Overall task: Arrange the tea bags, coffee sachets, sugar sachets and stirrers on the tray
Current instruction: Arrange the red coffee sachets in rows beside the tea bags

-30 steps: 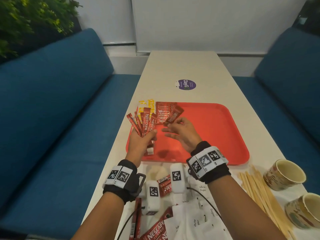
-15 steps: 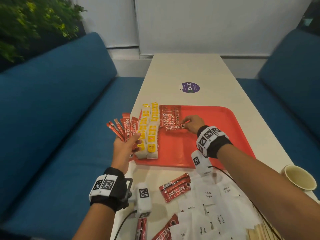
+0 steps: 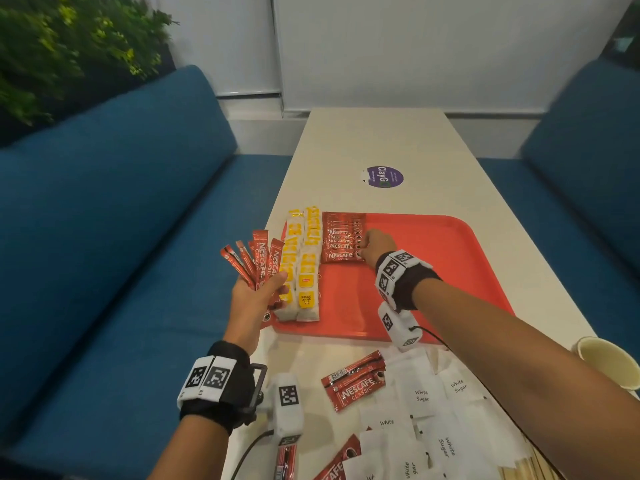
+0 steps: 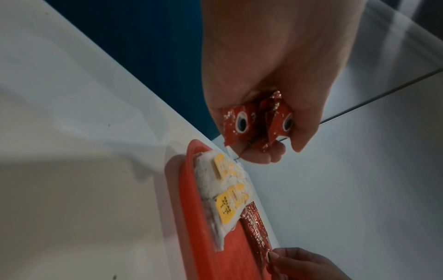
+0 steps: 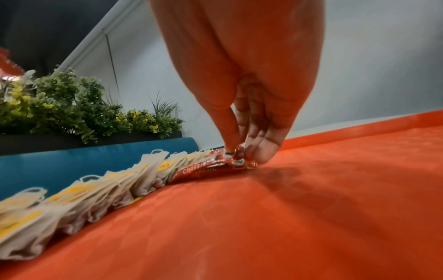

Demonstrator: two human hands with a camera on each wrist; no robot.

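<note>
the worktop point(image 3: 363, 140) is a long, pale, narrow slab running away from the viewer between two blue benches. the red tray point(image 3: 433, 271) sits flat on it, and serves as the landmark for the rest. beyond the tray, a round purple sticker point(image 3: 384, 176) lies on the bare surface. on the near side of the tray, two red coffee sachets point(image 3: 355, 384) lie loose, side by side. beside them, also nearer than the tray, white sugar sachets point(image 3: 422, 396) are spread in an overlapping heap. off the tray's near right corner stands a paper cup point(image 3: 609, 365), and wooden stirrers point(image 3: 530, 471) lie at the nearest edge.
</note>
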